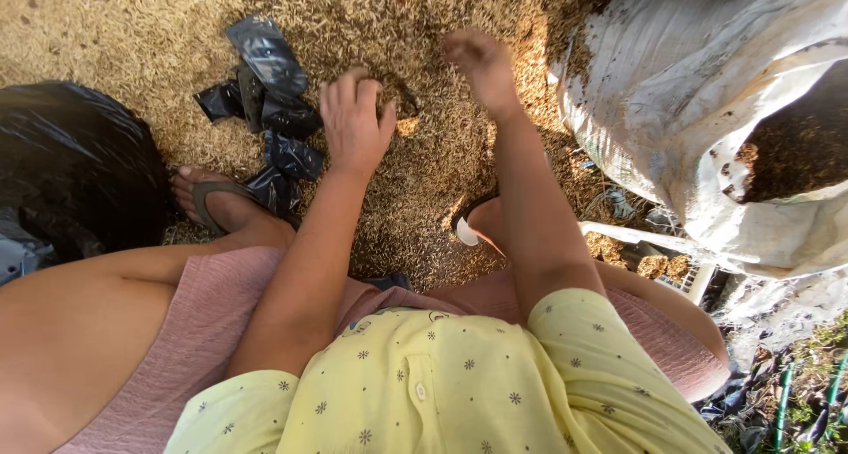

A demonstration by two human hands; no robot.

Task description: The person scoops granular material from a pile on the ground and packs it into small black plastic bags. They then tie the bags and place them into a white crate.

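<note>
Step in hand looks like gathering: left hand (pixel 355 118) cupped palm-down on the husk pile (pixel 424 180), fingers curled round a small dark clump (pixel 399 92), grip partly hidden. Right hand (pixel 481 65) hovers just beside clump, fingers loosely bent, holding nothing visible. Black bags (pixel 269 92) lie left of clump, white sack (pixel 707 109) right. Next move likely needs a firmer pinch. Clump's nature unclear

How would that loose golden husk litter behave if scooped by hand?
The loose golden husk litter looks dry and fine, so it probably spills between fingers. It likely weighs little for its bulk. The left hand presses into it, suggesting it gives rather than resists.
</note>
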